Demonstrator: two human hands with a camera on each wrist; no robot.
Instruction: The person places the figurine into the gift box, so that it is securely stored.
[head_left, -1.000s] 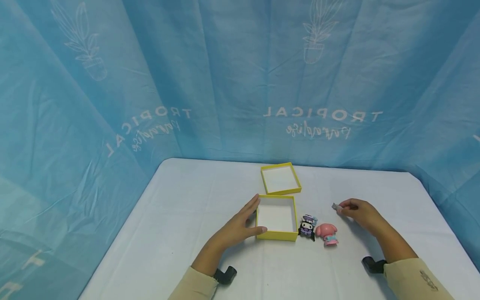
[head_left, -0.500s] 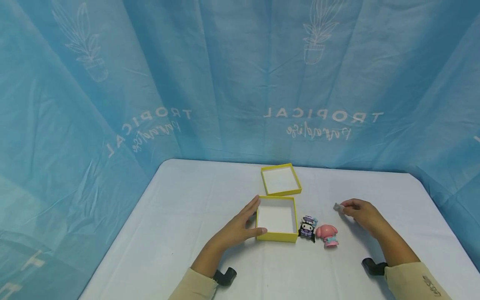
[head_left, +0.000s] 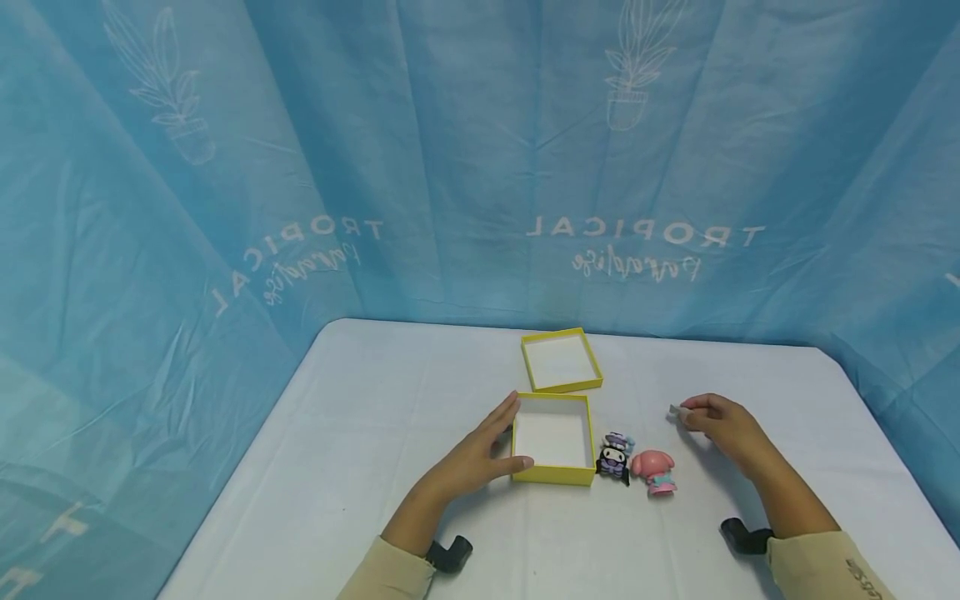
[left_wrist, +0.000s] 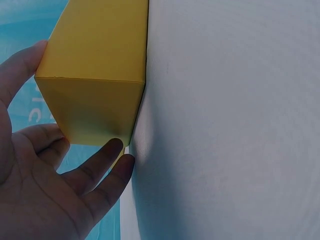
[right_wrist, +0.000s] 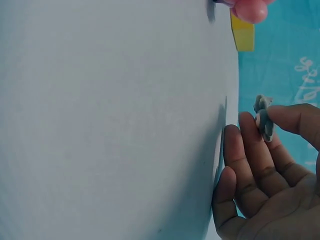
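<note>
A yellow box [head_left: 555, 475] with a white inside stands uncovered near the middle of the table. My left hand [head_left: 471, 454] rests along its left side, fingers fairly straight, thumb at the front rim and a fingertip at the back left corner. In the left wrist view the fingertips touch the yellow wall. To the right, my right hand [head_left: 723, 425] pinches a small, flat grey-and-white piece [right_wrist: 264, 120] between thumb and fingers, over the table; its kind is unclear. A black-and-purple figurine [head_left: 613, 458] and a pink figurine [head_left: 654, 472] lie between the box and this hand.
Just behind the box lies its shallow yellow lid [head_left: 561, 387], inside up. A white cloth covers the table [head_left: 375, 417], and a blue printed curtain [head_left: 480, 167] hangs behind and at both sides. Each wrist wears a black mount [head_left: 450, 553].
My right hand keeps hold of the small grey piece, which has turned slightly and moved a little to the right. The left hand, box, lid and figurines stay put.
</note>
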